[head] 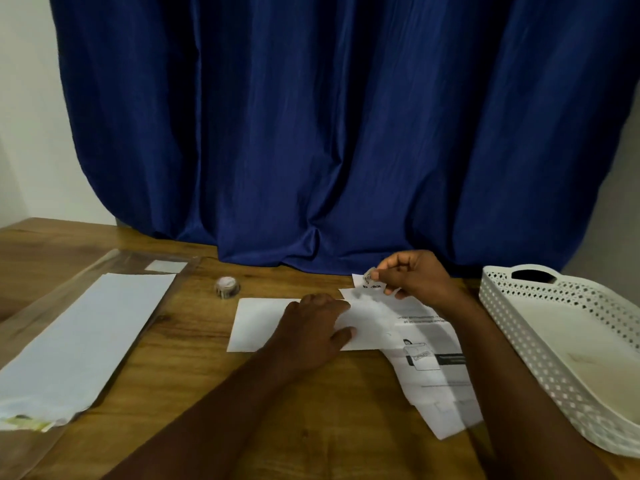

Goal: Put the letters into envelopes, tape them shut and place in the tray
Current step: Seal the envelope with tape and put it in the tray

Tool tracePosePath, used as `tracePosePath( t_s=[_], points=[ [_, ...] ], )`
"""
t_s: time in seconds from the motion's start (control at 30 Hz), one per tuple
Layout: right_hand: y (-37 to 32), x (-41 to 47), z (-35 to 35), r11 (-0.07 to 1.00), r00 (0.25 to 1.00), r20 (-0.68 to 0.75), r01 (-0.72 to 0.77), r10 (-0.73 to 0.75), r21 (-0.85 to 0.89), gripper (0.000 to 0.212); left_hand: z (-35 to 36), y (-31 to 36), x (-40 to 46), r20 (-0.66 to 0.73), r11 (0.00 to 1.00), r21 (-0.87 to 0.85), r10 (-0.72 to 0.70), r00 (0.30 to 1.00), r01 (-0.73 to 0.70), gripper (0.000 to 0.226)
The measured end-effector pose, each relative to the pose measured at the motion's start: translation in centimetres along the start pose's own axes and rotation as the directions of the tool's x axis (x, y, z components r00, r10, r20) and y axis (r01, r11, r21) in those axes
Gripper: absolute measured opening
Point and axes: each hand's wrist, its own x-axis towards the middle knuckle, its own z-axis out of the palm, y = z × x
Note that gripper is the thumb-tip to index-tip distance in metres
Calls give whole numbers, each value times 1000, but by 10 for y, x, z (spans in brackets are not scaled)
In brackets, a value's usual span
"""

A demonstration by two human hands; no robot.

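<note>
A white envelope lies flat on the wooden table in the middle. My left hand presses down on its right part with the fingers spread. My right hand hovers just beyond the envelope's far right corner and pinches a small piece of patterned tape between thumb and fingers. Printed letters lie in a loose pile under my right forearm, partly tucked below the envelope. A small roll of tape stands on the table to the left of the envelope. A white perforated tray sits at the right.
A clear plastic sleeve with a stack of white envelopes lies at the left. A dark blue curtain hangs behind the table and touches its far edge. Bare wood shows between my forearms.
</note>
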Motion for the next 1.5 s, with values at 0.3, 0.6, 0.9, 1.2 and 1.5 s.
tracePosePath(
  t_s=[0.3,0.6,0.9,1.2,1.5],
  points=[
    [23,-1,3,991,999,42,24,-19,-130,11,-18,-9,-4,178,997,-72,10,984,3,57],
    [43,-6,17,968,983,174,-6,52,-251,10,-18,-4,-4,191,999,-27,22,981,-17,62],
    [56,2,29,963,990,140,45,-8,-264,15,-18,-1,-6,212,999,-12,51,976,-50,72],
    [66,5,34,960,995,96,25,2,-280,12,-10,0,-5,266,996,55,52,963,-69,69],
    [66,4,38,944,997,74,-8,34,-331,17,-8,2,-7,278,994,79,52,959,-77,64]
  ],
)
